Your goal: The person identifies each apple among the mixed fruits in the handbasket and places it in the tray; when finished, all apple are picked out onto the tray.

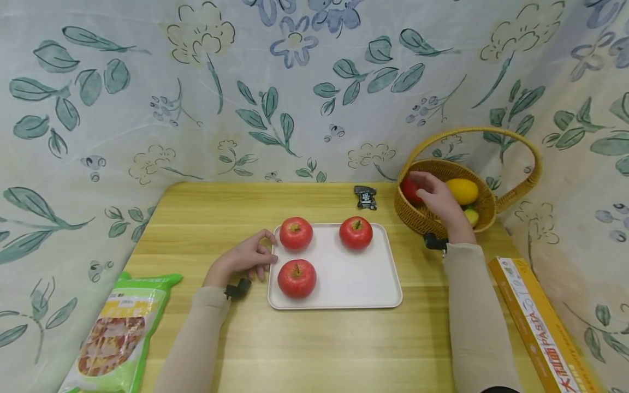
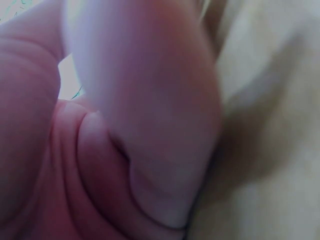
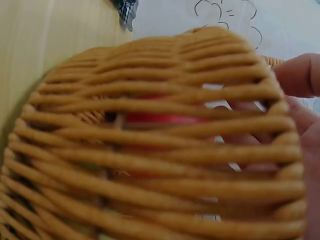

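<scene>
My left hand [image 1: 245,256] is at the left edge of a white tray [image 1: 351,278], loosely bent, its fingertips by the rim; whether they touch it is unclear. On the tray sit a red apple [image 1: 296,233] at back left, another apple [image 1: 297,279] at front left and a third apple [image 1: 356,233] at back right. My right hand [image 1: 439,204] reaches into a wicker basket [image 1: 417,217], its fingers spread over a red apple [image 1: 410,191]. Through the weave in the right wrist view, that apple [image 3: 165,119] shows partly; finger contact is hidden.
Beside the apple in the basket lie a yellow fruit [image 1: 463,191] and a greenish fruit [image 1: 472,216]. A small black packet [image 1: 366,197] lies behind the tray. A green food bag [image 1: 118,333] is at left, an orange pasta box [image 1: 543,327] at right. The basket's tall handle [image 1: 472,130] arches over it.
</scene>
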A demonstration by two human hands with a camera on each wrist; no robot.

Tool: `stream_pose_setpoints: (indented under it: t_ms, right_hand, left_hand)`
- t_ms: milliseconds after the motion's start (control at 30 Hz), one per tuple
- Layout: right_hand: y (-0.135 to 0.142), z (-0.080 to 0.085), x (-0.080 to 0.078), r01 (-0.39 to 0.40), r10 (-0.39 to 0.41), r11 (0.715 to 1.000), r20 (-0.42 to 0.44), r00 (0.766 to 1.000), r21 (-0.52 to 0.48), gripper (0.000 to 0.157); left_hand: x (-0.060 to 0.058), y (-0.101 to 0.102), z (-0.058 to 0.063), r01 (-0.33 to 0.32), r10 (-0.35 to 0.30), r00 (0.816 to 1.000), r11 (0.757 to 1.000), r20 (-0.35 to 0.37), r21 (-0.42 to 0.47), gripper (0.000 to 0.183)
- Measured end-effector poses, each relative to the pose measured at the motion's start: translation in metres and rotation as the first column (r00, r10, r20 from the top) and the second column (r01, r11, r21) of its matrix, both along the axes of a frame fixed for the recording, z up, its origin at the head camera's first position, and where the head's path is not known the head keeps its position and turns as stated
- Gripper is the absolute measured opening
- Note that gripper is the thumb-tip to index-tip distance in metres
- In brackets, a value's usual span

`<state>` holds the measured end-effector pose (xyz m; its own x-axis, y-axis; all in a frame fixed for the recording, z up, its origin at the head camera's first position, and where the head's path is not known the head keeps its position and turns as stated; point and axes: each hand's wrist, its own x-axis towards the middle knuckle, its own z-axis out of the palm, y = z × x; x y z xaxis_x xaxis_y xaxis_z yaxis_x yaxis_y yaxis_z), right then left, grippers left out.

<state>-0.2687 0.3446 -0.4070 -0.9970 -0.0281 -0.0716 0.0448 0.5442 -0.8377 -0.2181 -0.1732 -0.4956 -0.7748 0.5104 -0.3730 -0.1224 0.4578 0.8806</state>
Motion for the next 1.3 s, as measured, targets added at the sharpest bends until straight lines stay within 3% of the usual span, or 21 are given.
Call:
stream_pose_setpoints:
  t_ms: [233,467,567,767,933,1067,1300]
  right_hand:
    - [0.007,0.0,-0.002,-0.048,0.047,0.998,0.013,0.999,0.051,0.059]
    - [0.021,-0.005,-0.005,-0.018,0.012,0.992,0.046,0.999,0.123,0.066]
    - [0.027,-0.007,-0.006,-0.015,0.011,0.987,0.023,1.0,0.16,0.07]
    - [0.033,-0.008,-0.008,0.001,0.019,0.964,-0.072,0.997,0.267,0.077]
    - [0.035,-0.014,-0.014,0.033,0.021,0.925,-0.138,0.99,0.379,0.078]
    - [0.038,-0.021,-0.019,0.062,-0.003,0.897,-0.133,0.991,0.438,0.08]
    - [0.042,-0.028,-0.024,0.105,-0.067,0.901,-0.104,0.992,0.42,0.087]
  left_hand:
    - [-0.001,0.001,0.0,0.001,-0.001,1.0,1.0,-0.003,-0.004,0.05]
    - [-0.001,0.001,-0.004,0.009,-0.009,1.0,1.0,-0.011,-0.004,0.05]
    - [-0.001,0.001,-0.003,0.008,-0.008,1.0,1.0,-0.011,0.0,0.05]
    - [0.0,0.001,-0.001,0.002,-0.002,1.0,1.0,0.001,0.008,0.048]
    - [0.0,0.0,-0.002,0.0,0.0,1.0,1.0,0.003,0.009,0.048]
    - [-0.001,0.001,-0.003,0.004,-0.004,1.0,1.0,0.006,0.012,0.049]
    - [-0.001,0.0,-0.003,0.002,-0.002,1.0,1.0,0.004,0.012,0.05]
